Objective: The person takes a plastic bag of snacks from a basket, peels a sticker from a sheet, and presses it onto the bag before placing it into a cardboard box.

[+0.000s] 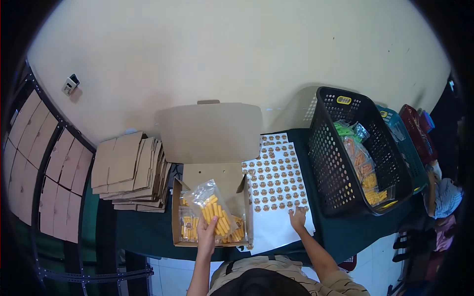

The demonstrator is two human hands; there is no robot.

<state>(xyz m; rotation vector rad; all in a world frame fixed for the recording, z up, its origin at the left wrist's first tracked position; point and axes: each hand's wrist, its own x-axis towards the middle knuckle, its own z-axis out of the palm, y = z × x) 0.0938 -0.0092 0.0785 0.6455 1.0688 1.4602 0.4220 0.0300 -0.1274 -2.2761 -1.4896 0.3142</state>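
My left hand is closed around a clear plastic bag of yellow snack sticks, raised over the front of an open cardboard box. Inside the box lie several similar snack bags, partly hidden by the held bag. On the right, my right hand rests its fingertips, slightly apart, at the lowest row of round stickers on a white sticker sheet. Whether a sticker is lifted under those fingers is too small to make out.
Folded cardboard boxes are stacked left of the open box. A black perforated basket with bagged snacks stands on the right, a teal basket beyond it. Shelves of boxes line the left. A dark green cloth covers the table.
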